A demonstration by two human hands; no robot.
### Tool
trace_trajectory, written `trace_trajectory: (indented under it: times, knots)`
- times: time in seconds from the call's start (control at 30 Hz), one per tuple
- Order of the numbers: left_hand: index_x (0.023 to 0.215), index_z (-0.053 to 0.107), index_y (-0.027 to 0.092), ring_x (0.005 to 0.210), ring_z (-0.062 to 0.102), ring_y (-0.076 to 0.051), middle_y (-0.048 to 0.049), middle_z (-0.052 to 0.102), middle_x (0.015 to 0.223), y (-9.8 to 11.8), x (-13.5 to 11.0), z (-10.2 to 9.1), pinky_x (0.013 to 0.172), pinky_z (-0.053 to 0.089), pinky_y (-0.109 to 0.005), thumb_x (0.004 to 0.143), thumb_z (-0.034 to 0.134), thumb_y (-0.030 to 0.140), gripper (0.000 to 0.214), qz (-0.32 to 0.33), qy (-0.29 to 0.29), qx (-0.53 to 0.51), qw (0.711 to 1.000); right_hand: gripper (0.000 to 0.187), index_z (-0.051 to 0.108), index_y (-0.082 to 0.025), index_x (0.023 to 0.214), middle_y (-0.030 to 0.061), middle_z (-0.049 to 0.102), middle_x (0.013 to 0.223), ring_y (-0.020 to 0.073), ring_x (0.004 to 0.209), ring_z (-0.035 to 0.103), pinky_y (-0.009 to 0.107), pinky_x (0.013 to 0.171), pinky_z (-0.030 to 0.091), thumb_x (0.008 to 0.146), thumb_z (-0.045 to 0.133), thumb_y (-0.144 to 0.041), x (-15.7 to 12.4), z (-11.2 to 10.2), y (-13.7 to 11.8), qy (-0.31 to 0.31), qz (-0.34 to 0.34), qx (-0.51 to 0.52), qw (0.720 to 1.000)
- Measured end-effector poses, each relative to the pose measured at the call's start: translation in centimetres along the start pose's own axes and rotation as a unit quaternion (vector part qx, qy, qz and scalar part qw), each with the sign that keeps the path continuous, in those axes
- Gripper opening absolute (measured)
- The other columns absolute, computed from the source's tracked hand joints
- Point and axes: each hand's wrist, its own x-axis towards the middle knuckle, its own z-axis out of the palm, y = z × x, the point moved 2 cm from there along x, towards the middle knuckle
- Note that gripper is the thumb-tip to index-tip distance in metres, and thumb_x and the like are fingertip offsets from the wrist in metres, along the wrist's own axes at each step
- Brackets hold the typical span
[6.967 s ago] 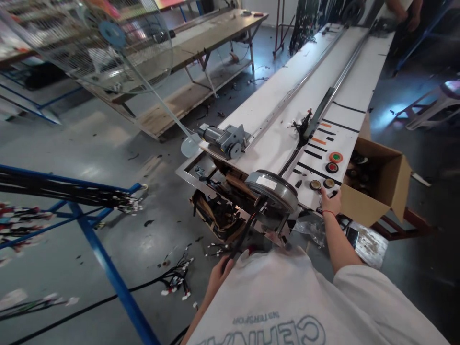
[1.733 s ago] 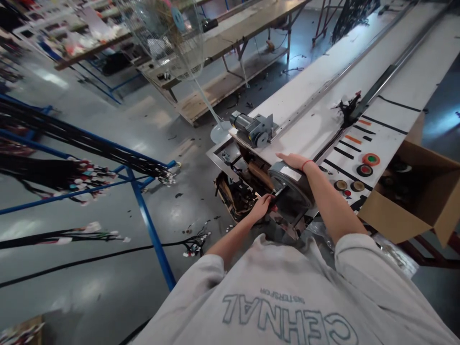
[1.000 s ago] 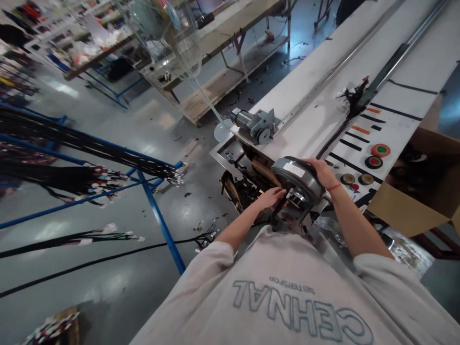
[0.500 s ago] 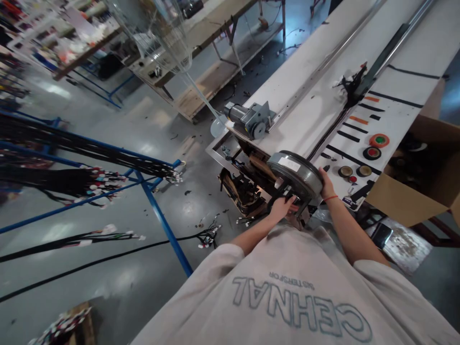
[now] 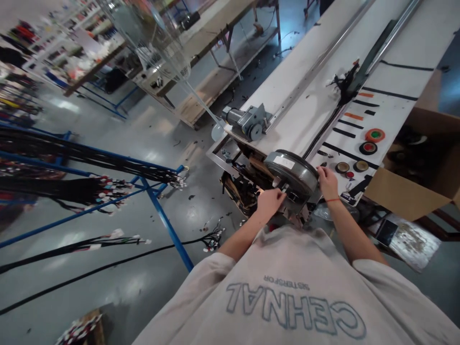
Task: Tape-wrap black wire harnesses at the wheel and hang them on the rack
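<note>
A round dark grey machine drum (image 5: 304, 176) with a white label stands at the near end of the long white table (image 5: 287, 136). My left hand (image 5: 269, 203) is closed in a pinch at small metal parts under the drum's left front; whatever is between the fingertips is too small to make out. At the drum's right side, my right hand (image 5: 327, 183) has its fingers bent together near the rim, and their contents are hidden. A long black cable bundle (image 5: 323, 128) runs along the table behind the drum, with loose connector ends (image 5: 345, 84) farther up.
Tape rolls (image 5: 374, 135) and black strips lie on the table's right part. An open cardboard box (image 5: 398, 191) stands to the right. A grey motor (image 5: 247, 120) sits at the table's left edge. On the left, a blue rack (image 5: 161, 223) carries black cable bundles.
My left hand has shifted left from beneath the drum and is pinched now. My right hand has gone from lying along the drum's side to bent fingers near its rim.
</note>
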Motion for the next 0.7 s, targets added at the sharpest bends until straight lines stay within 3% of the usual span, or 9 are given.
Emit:
trace_trajectory:
  times: [0.07,0.1,0.23,0.37,0.47,0.53,0.63,0.7]
  knots:
    - [0.102,0.064,0.019,0.098,0.066,-0.024,-0.011,0.069,0.105,0.7,-0.2,-1.4,0.082,0.048,-0.028,0.091,0.061,0.044,0.028,0.002,0.094,0.065,0.993,0.037,0.065,-0.019,0.092,0.0092,0.068,0.092,0.0252,0.091,0.063,0.041,0.086,0.049,0.086,0.05,-0.053,-2.2,-1.4,-1.8,0.027,-0.074,-0.027,0.997]
    - [0.108,0.062,0.018,0.099,0.066,-0.025,-0.013,0.067,0.11,0.9,-0.2,-1.6,0.082,0.047,-0.029,0.09,0.063,0.044,0.032,0.001,0.104,0.081,0.991,0.034,0.065,-0.02,0.094,0.0097,0.068,0.093,0.0249,0.091,0.063,0.041,0.086,0.05,0.089,0.048,-0.049,-3.6,-1.9,-2.7,0.029,-0.114,-0.042,0.992]
    - [0.107,0.06,0.015,0.093,0.068,-0.029,-0.015,0.07,0.1,0.8,0.7,-1.5,0.078,0.047,-0.031,0.089,0.064,0.046,0.036,0.0,0.065,0.099,0.993,0.024,0.064,-0.023,0.091,0.0089,0.067,0.094,0.0237,0.091,0.063,0.04,0.086,0.05,0.095,0.045,-0.037,-9.9,-2.3,-5.1,-0.017,-0.237,-0.061,0.969]
    - [0.094,0.063,0.018,0.089,0.068,-0.026,-0.011,0.071,0.091,-0.4,2.4,-4.3,0.078,0.048,-0.031,0.089,0.064,0.04,0.023,0.034,0.062,0.112,0.991,0.021,0.065,-0.025,0.096,0.0077,0.067,0.093,0.0229,0.09,0.064,0.039,0.083,0.052,0.095,0.045,-0.028,-13.7,1.1,-4.3,-0.151,-0.294,-0.041,0.943]
    - [0.091,0.062,0.017,0.081,0.067,-0.022,-0.0078,0.07,0.088,-1.3,3.8,-6.9,0.076,0.049,-0.03,0.086,0.069,0.033,0.018,0.055,0.069,0.051,0.995,0.03,0.065,-0.02,0.113,0.0145,0.064,0.119,0.0286,0.115,0.058,0.047,0.099,0.047,0.09,0.048,-0.029,-12.7,5.6,-2.7,-0.177,-0.274,-0.108,0.939]
    - [0.089,0.062,0.016,0.071,0.065,-0.018,-0.0037,0.068,0.079,-1.8,4.6,-7.6,0.07,0.05,-0.028,0.083,0.07,0.03,0.017,0.054,0.019,-0.034,0.998,0.039,0.063,-0.016,0.121,0.0176,0.057,0.134,0.0326,0.129,0.048,0.053,0.108,0.038,0.085,0.054,-0.03,-10.3,8.3,-1.8,-0.155,-0.229,-0.167,0.947]
    - [0.081,0.062,0.015,0.06,0.061,-0.014,0.0004,0.063,0.066,-2.1,5.3,-7.5,0.061,0.048,-0.025,0.086,0.065,0.036,0.022,0.022,-0.066,-0.128,0.989,0.031,0.068,-0.019,0.112,0.0131,0.061,0.13,0.0294,0.127,0.051,0.049,0.109,0.037,0.086,0.056,-0.031,-6.5,11.0,-1.0,-0.191,-0.142,-0.189,0.953]
    - [0.075,0.062,0.015,0.056,0.058,-0.014,0.0007,0.06,0.06,-2.1,5.3,-7.3,0.056,0.046,-0.025,0.09,0.057,0.045,0.033,0.007,-0.087,-0.146,0.985,0.023,0.071,-0.021,0.098,0.0094,0.066,0.122,0.0252,0.121,0.056,0.042,0.106,0.04,0.088,0.054,-0.033,-4.8,11.7,-0.8,-0.236,-0.093,-0.166,0.953]
